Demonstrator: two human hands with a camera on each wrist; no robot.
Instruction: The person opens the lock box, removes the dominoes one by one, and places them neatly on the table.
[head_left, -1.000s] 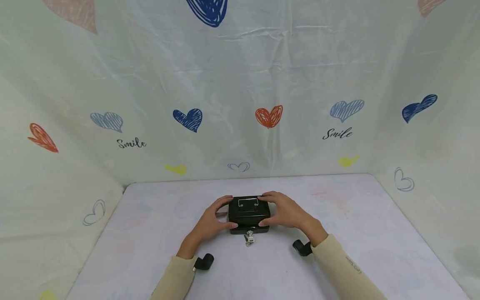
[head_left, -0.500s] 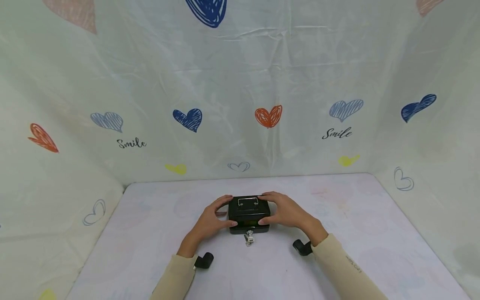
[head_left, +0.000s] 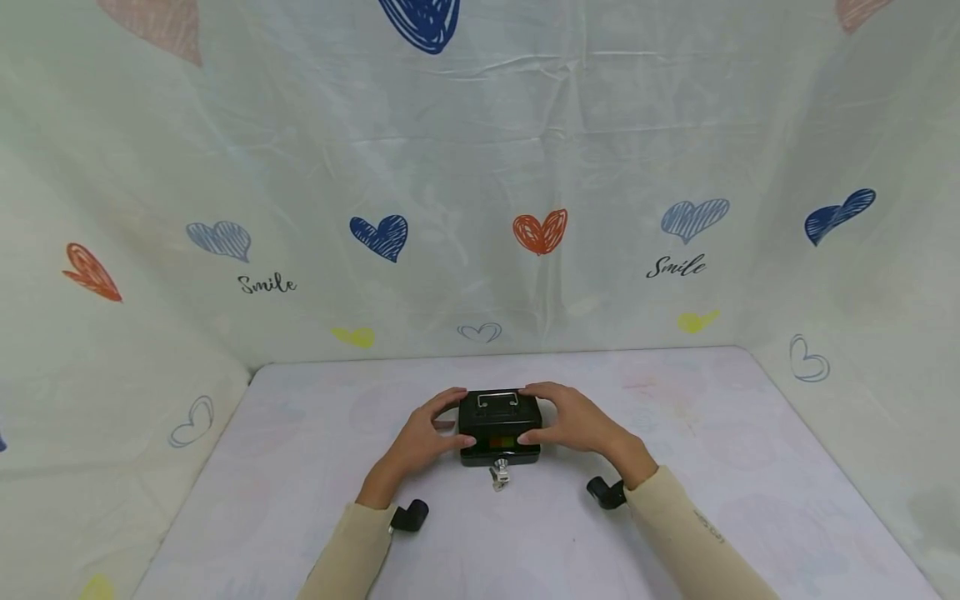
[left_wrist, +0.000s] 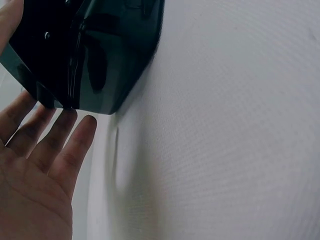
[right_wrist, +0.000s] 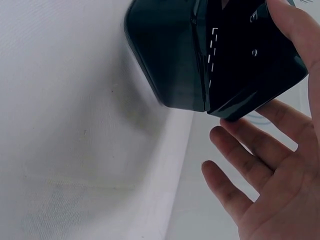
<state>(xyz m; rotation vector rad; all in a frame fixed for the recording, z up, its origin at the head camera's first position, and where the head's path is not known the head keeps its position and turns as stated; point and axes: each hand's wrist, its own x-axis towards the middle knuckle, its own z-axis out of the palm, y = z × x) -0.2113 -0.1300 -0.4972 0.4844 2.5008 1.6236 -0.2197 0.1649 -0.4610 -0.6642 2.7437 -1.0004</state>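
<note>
A small black cash box (head_left: 498, 408) with a wire handle on its lid (head_left: 480, 421) stands mid-table, seen close in both wrist views. The lid is tipped up part way, and a dark gap with a little orange and green shows at the front. My left hand (head_left: 422, 433) holds the lid's left side, thumb under the front edge and fingertips at the back. On the right side my right hand (head_left: 576, 421) grips it the same way. Keys (head_left: 499, 473) hang from the front lock. In the left wrist view the hinge side (left_wrist: 75, 65) shows between lid and base.
The box rests on a white table (head_left: 510, 542) with faint coloured prints. Behind and at both sides hangs a white curtain (head_left: 450, 167) with hearts and "Smile" lettering. Black wrist cameras (head_left: 409, 516) are strapped over beige sleeves (head_left: 352, 546).
The lid has gone from down to partly raised at the front, and the gap has widened. Both thumbs have risen with it. The base and keys have stayed in place.
</note>
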